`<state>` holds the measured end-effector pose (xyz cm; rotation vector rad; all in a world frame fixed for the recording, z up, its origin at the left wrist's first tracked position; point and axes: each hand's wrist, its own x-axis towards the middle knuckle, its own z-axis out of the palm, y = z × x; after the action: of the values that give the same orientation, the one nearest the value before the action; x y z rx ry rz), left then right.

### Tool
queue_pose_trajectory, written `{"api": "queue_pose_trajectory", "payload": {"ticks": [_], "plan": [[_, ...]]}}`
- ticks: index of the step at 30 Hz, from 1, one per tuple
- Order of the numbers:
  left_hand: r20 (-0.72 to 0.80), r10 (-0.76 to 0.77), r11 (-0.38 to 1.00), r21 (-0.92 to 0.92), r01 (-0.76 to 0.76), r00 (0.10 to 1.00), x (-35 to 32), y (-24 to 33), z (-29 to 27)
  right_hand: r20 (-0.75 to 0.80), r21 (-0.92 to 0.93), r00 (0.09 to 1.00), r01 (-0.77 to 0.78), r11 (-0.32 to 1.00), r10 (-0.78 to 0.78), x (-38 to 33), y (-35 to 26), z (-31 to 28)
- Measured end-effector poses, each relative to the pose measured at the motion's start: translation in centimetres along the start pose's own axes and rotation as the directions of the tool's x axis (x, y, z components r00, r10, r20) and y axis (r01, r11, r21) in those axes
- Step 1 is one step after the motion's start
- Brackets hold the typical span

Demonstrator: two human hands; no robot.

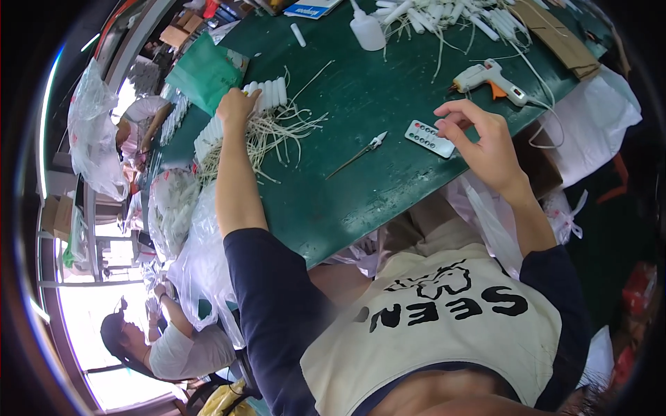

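Observation:
At the far left of the green table, my left hand [237, 107] reaches to a row of white candle-like tubes [269, 94] with thin pale wires [277, 132] trailing from them. Its fingers are closed at the row's end, seemingly on one white tube; the fingertips are partly hidden. My right hand [479, 139] hovers by the table's near edge, thumb and forefinger apart with nothing seen between them. Just beneath its fingertips lies a flat white remote control [428, 139] with dark buttons and a red one. A thin pointed tool with a white end [361, 154] rests between the hands.
A white glue gun [490, 82] with orange trigger and cord lies beyond my right hand. Farther back are a white squeeze bottle [368, 31], a heap of wired tubes [444, 17] and cardboard [558, 38]. A green bag [206, 69] stands left. Two people sit at the left.

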<state>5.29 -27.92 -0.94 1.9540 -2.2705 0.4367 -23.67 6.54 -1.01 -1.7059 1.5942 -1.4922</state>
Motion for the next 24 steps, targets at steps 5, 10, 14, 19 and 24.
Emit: {"api": "queue_pose_trajectory", "payload": {"ticks": [5, 10, 14, 19, 24], "plan": [[-0.034, 0.036, 0.999, 0.008, -0.036, 0.999, 0.3, -0.1, -0.1, -0.051, -0.049, 0.999, 0.014, 0.999, -0.017, -0.1, 0.1, -1.1], [-0.031, 0.083, 0.996, 0.016, -0.082, 0.996, 0.7, -0.8, 0.3, -0.121, -0.111, 0.992, 0.023, 0.994, -0.036, -0.2, 0.9, -2.7], [-0.095, 0.062, 0.998, 0.025, -0.060, 0.994, -0.3, -0.9, 0.4, -0.219, -0.145, 0.975, 0.012, 0.989, -0.044, 0.8, 2.2, -4.6], [-0.190, 0.022, 1.000, 0.016, -0.019, 0.982, -2.6, 0.8, -3.9, -0.453, -0.404, 0.889, -0.131, 0.905, -0.074, 4.0, 6.8, -9.9], [-0.259, 0.075, 0.979, -0.163, -0.120, 0.963, -7.4, 4.4, -10.2, -0.432, -0.656, 0.901, -0.280, 0.701, -0.045, 6.8, 14.0, -16.2]]}}
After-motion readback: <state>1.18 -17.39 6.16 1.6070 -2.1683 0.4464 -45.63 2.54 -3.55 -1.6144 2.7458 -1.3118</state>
